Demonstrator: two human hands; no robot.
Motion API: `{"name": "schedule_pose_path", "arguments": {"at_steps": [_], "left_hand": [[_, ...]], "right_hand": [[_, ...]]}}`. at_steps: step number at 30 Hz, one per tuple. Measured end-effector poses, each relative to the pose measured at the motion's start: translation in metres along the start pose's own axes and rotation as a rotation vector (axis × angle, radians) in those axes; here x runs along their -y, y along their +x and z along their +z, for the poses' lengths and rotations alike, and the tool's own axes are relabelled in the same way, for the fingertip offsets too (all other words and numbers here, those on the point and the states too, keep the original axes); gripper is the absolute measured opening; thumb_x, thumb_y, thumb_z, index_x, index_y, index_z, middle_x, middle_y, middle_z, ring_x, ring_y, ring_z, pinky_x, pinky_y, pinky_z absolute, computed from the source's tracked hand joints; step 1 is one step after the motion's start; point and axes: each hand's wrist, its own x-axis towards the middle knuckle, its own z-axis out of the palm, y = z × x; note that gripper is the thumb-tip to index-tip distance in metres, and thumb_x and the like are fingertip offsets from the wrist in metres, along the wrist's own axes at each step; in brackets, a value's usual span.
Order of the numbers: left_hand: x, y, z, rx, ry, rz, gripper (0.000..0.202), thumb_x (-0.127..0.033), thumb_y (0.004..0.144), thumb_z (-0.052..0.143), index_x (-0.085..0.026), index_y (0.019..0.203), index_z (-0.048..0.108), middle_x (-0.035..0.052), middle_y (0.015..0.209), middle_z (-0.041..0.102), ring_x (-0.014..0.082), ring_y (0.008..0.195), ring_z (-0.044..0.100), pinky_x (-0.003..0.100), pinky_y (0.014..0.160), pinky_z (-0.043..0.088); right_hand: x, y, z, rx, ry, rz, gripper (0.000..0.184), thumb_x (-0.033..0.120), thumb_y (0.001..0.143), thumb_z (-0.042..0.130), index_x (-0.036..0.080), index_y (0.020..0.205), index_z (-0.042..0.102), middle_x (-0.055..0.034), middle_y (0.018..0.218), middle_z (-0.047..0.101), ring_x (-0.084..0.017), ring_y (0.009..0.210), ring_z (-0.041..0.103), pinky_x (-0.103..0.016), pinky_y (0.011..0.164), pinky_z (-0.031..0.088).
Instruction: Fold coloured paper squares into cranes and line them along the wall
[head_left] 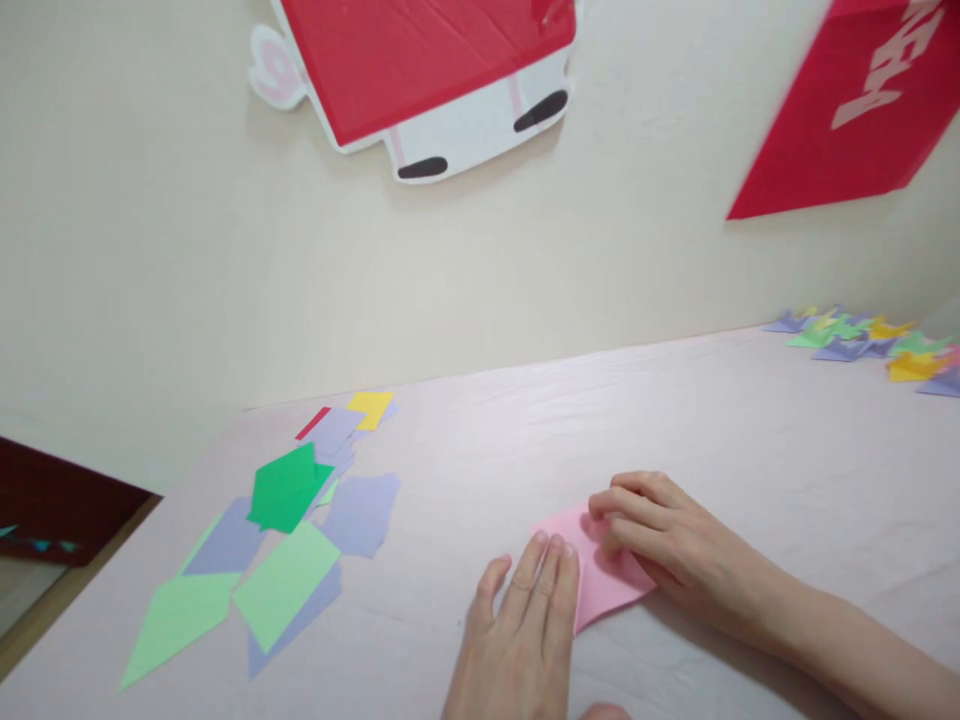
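A folded piece of pink paper (pixel 604 590) lies on the pale table in front of me. My left hand (pixel 521 620) rests flat along its left edge, fingers stretched out and the fingertips touching the paper. Over the paper's right part, my right hand (pixel 667 540) has its fingers bent and closed on the sheet; its thumb is hidden from view.
Left on the table (pixel 480 450) are loose paper sheets: dark green (pixel 286 488), light green (pixel 289 585), lilac (pixel 362 515) and yellow (pixel 371 408). Several folded paper shapes (pixel 847 345) stand far right by the wall (pixel 480 280). Red decorations (pixel 435 60) hang above.
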Motion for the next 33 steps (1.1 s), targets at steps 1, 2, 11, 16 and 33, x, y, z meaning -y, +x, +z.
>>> {"name": "schedule_pose_path", "arguments": {"at_steps": [1,2,11,16,33], "left_hand": [[-0.001,-0.001,0.001,-0.012,0.030,0.017,0.080,-0.072,0.091,0.029,-0.010,0.134,0.053,0.0102,0.134,0.060,0.0250,0.128,0.046,0.038,0.097,0.034],[-0.002,-0.002,0.002,-0.025,0.052,0.033,0.078,-0.072,0.091,0.029,-0.011,0.131,0.057,0.0094,0.133,0.062,0.0247,0.126,0.048,0.037,0.096,0.035],[-0.001,-0.016,0.003,-0.024,-0.070,-0.062,0.074,-0.063,0.095,0.034,-0.004,0.139,0.044,0.0124,0.121,0.067,0.0228,0.111,0.058,0.034,0.092,0.039],[-0.004,-0.022,0.002,-0.043,-0.029,-0.175,0.075,-0.065,0.093,0.039,-0.012,0.146,0.039,0.0163,0.133,0.057,0.0304,0.123,0.052,0.040,0.096,0.040],[-0.014,-0.017,0.021,-0.061,0.112,-0.095,0.037,-0.025,0.095,0.049,-0.020,0.131,0.059,0.0052,0.142,0.054,0.0214,0.145,0.027,0.035,0.117,0.024]], "right_hand": [[0.001,0.000,-0.003,0.049,0.028,-0.010,0.029,-0.002,0.083,0.045,0.022,0.088,0.060,-0.0053,0.107,0.065,-0.022,0.105,0.051,-0.035,0.089,0.045],[0.002,0.000,-0.006,0.090,0.059,-0.011,0.030,-0.002,0.080,0.047,0.021,0.092,0.061,-0.0057,0.107,0.065,-0.022,0.105,0.051,-0.035,0.090,0.045],[0.010,0.015,-0.001,0.058,0.296,0.320,0.022,0.026,0.095,0.051,0.019,0.076,0.060,-0.0042,0.084,0.062,-0.019,0.084,0.055,-0.031,0.076,0.045],[0.014,0.031,0.006,0.077,0.204,0.540,0.015,0.023,0.086,0.056,0.019,0.071,0.058,-0.0001,0.070,0.054,-0.017,0.068,0.053,-0.028,0.062,0.039],[0.014,0.033,0.016,0.048,0.110,0.518,0.014,0.020,0.087,0.048,0.020,0.075,0.055,-0.0005,0.070,0.054,-0.016,0.065,0.053,-0.028,0.061,0.039]]}}
